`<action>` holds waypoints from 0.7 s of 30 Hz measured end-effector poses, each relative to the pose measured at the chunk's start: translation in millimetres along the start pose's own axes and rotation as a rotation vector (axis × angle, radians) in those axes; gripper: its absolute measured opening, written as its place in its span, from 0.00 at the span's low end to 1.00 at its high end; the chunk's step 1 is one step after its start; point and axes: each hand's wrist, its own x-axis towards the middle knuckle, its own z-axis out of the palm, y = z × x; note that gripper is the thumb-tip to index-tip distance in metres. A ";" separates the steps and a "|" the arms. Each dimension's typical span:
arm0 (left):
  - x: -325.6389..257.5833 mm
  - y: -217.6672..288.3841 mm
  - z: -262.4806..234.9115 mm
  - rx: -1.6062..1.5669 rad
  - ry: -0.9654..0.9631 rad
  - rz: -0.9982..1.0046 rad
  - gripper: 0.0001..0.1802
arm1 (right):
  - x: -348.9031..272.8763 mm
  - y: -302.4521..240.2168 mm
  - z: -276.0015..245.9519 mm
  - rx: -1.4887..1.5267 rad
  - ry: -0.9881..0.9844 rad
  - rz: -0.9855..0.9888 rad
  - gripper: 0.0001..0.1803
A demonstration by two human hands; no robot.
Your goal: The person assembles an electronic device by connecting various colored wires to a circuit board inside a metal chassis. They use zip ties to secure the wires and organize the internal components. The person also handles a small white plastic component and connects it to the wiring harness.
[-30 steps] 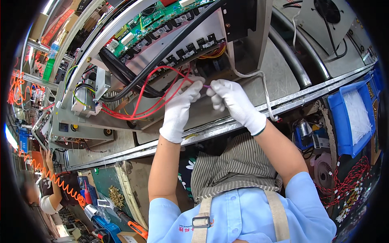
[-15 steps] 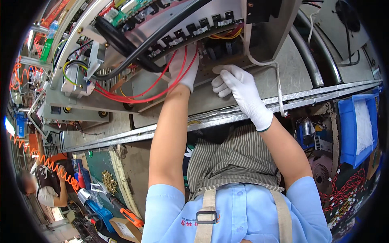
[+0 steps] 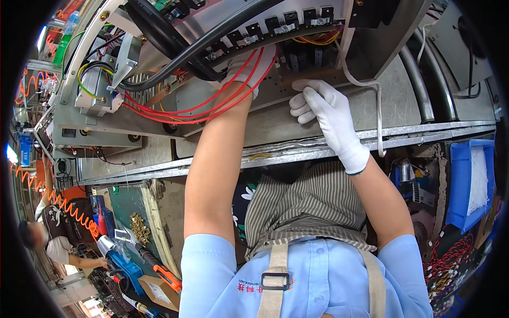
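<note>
My left hand (image 3: 244, 73), in a white glove, reaches into an open metal equipment chassis (image 3: 175, 98). Red wires (image 3: 212, 111) cross in front of its wrist, and its fingers are hidden under the row of black components (image 3: 246, 40). My right hand (image 3: 328, 110), also gloved in white, hovers just outside the chassis opening. Its fingers are curled together, with a darkened fingertip pointing left and nothing visible in them. A white cable (image 3: 366, 84) hangs down to the right of this hand. Thick black cables (image 3: 185, 55) run across the chassis above my left hand.
A metal rail (image 3: 297, 153) edges the bench in front of me. Steel rollers (image 3: 416, 85) lie to the right. A blue bin (image 3: 464, 185) with white contents stands at lower right, near bundled coloured wires (image 3: 450, 259). At far left, a co-worker (image 3: 58, 238) is beside an orange coiled hose (image 3: 58, 199).
My left hand has gone deeper into the chassis, so less of its glove shows. My right hand stays curled near the opening. The view has shifted slightly.
</note>
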 end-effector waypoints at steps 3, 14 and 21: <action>2.2 -1.6 2.9 -0.053 -0.020 -0.004 0.19 | 1.5 0.7 -1.2 -0.002 0.000 0.003 0.17; 4.8 0.1 -0.4 -0.282 -0.095 -0.059 0.23 | 3.4 3.4 -2.6 0.027 -0.040 0.036 0.16; 3.7 4.4 -1.1 -0.276 -0.063 -0.025 0.19 | 1.5 1.1 -2.2 0.020 -0.068 0.035 0.16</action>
